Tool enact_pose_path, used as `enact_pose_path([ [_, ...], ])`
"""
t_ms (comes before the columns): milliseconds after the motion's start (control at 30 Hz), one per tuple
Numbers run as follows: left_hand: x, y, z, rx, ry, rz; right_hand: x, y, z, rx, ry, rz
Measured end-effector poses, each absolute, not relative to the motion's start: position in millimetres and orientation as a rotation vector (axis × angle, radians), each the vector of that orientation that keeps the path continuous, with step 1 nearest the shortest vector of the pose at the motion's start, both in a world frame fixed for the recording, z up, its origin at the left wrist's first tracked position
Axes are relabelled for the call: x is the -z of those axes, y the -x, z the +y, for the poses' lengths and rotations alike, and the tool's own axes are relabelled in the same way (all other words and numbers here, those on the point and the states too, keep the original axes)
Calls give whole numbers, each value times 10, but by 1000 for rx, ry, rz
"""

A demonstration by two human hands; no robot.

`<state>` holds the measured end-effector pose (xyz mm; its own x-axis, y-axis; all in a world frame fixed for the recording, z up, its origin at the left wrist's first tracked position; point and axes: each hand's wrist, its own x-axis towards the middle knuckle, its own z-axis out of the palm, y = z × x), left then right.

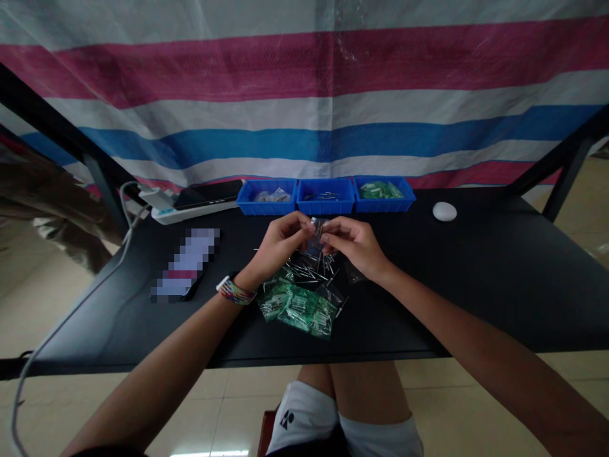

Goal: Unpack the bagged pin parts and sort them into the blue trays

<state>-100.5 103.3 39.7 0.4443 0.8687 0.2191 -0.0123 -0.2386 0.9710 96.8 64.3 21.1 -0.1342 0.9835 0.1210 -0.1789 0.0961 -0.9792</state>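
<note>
My left hand (280, 244) and my right hand (354, 244) meet above the middle of the black table (476, 285). Both pinch a small clear plastic bag (318, 233) held between their fingertips. Just below the hands lie several loose thin metal pins (311, 270). Nearer to me sits a pile of small green bags (297, 308) with pins inside. A colourful band is on my left wrist.
Three blue trays (326, 195) stand in a row at the table's back edge, holding clear bags, pins and green bags. A white power strip with a phone on it (195, 200) lies back left, a cable (66, 317) hanging off. A white oval object (444, 211) rests back right.
</note>
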Motion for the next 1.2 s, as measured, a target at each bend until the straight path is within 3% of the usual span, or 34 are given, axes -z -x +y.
enact_pose_path([
  [233,-387,1041,1044,-902,-1551,826,-166,-1000,667,-1114,962,-1278],
  [533,-416,1054,1057,-803,-1417,813,-209,-999,578,-512,888,-1610],
  [700,-431,1040,1030,-812,-1471,829,-210,-1023,582,-428,928,-1627],
  [867,-427,1032,1025,-878,-1511,807,-184,-1014,605,-613,980,-1471],
  [1067,-421,1011,998,-988,-1621,808,-206,-1029,642,-1251,904,-1172],
  [1200,-395,1011,991,-992,-1680,783,-243,-1003,630,-1351,924,-1178],
])
